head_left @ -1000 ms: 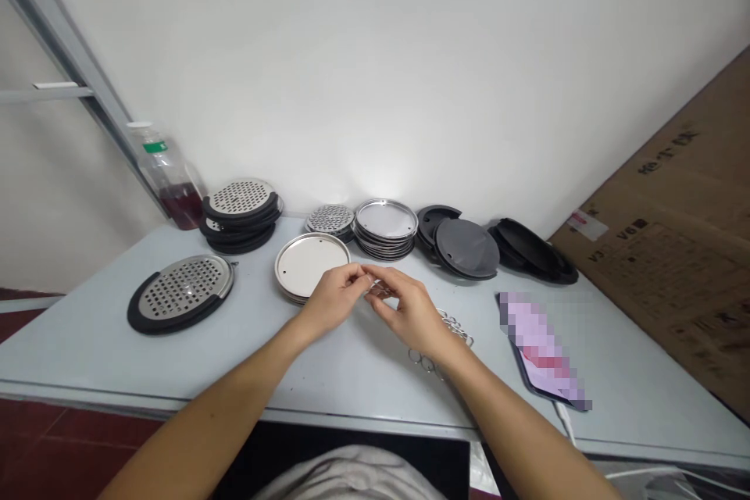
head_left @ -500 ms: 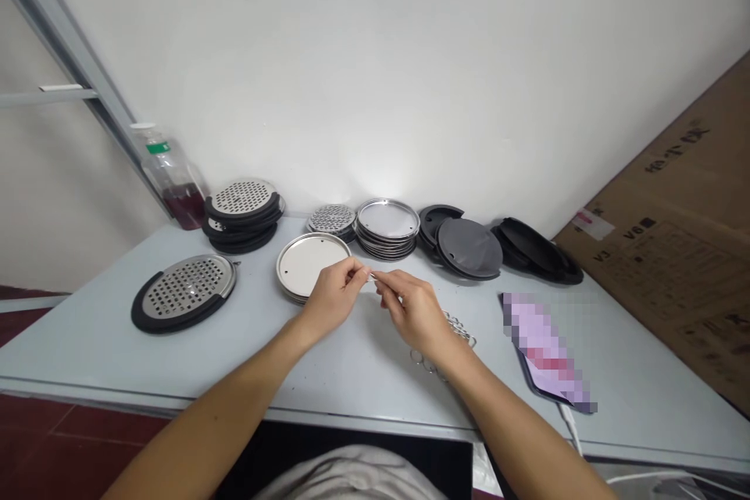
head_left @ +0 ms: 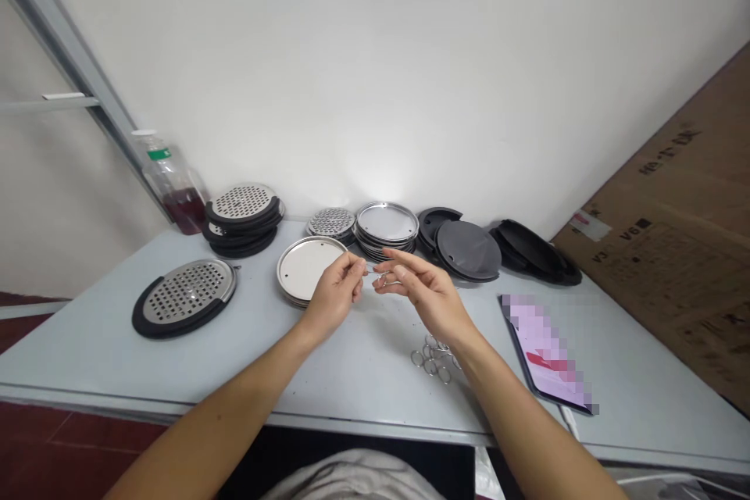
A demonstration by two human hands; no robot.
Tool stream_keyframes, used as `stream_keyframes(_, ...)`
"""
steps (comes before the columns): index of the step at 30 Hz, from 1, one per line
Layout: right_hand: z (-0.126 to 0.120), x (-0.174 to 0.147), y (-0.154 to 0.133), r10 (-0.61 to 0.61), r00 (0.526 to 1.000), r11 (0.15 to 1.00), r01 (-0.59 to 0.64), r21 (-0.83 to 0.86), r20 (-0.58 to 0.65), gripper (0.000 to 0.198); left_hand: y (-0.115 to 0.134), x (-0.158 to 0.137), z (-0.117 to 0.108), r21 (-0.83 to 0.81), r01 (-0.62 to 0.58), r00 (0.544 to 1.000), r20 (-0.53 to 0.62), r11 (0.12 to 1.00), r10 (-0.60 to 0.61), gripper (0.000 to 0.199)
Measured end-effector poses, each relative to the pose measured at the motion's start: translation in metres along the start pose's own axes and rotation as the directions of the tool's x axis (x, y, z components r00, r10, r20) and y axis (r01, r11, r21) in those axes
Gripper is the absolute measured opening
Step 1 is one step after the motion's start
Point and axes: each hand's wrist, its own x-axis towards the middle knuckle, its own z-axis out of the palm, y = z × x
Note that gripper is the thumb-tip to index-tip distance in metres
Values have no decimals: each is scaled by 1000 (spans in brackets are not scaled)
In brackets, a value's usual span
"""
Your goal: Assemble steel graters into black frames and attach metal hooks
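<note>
Over the middle of the table, my left hand [head_left: 338,287] is closed in a pinch, with a bit of thin shiny metal showing at its fingertips. Just to its right is my right hand [head_left: 432,293], its index finger raised and spread. A thin metal ring [head_left: 385,282] shows at the right thumb and lower fingers, partly hidden by them. Behind the left hand lies a short stack of round metal plates [head_left: 310,266] with small holes near the rim. Several loose metal split rings [head_left: 430,366] lie on the table by my right forearm.
Round graters with black rims stand in a stack [head_left: 243,207], and one grater [head_left: 191,293] lies alone at left. Behind are more metal plates [head_left: 387,221] and dark round covers [head_left: 469,248]. A phone [head_left: 548,351], a bottle [head_left: 176,180] and a cardboard box [head_left: 673,250] flank the table.
My hands have moved slightly apart from a joined pinch. The right fingers have spread and the index finger has lifted. More of the loose rings now shows.
</note>
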Motion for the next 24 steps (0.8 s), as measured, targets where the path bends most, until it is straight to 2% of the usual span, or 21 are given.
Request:
stream_keyframes(1, -2, 0, 0, -14, 999, 1000, 14, -6, -30, 32, -1, 0, 1, -93, 33, 999, 14, 995, -32, 26)
stream_keyframes(3, -2, -3, 1, -79, 994, 990, 69, -122, -76, 27, -2, 0, 4, -274, 107, 994, 41, 956, -99, 24)
stream_keyframes(5, 2, -7, 3, -159, 985, 958, 137, -253, -65, 24, -1, -2, 7, -448, 232, 973, 97, 864, -211, 20)
stream_keyframes(7, 6, -11, 3, -234, 972, 915, 209, -346, -33, 27, -1, -4, 10, -577, 424, 904, 223, 698, -365, 13)
stream_keyframes(9, 8, -13, 2, -307, 951, 860, 266, -436, -26, 30, -1, -5, 11, -608, 581, 809, 355, 541, -470, 7)
stream_keyframes(11, 8, -13, -1, -352, 935, 812, 287, -508, -34, 30, -2, -6, 11, -597, 644, 758, 418, 478, -500, 5)
stream_keyframes(15, 3, -11, -5, -286, 958, 803, 244, -544, 8, 24, -2, -7, 10, -611, 623, 776, 408, 489, -481, 5)
stream_keyframes(18, 2, -10, -6, -211, 976, 829, 210, -517, 57, 18, -1, -8, 10, -582, 523, 850, 304, 622, -430, 9)
stream_keyframes(20, 3, -11, -6, -210, 975, 832, 215, -511, 70, 17, -1, -9, 10, -533, 442, 896, 226, 721, -382, 14)
stream_keyframes(22, 4, -12, -6, -234, 970, 816, 229, -531, 59, 15, 0, -9, 10, -498, 406, 913, 197, 766, -357, 21)
stream_keyframes(24, 4, -13, -6, -260, 964, 796, 241, -555, 45, 14, 1, -9, 10, -475, 425, 905, 219, 770, -365, 29)
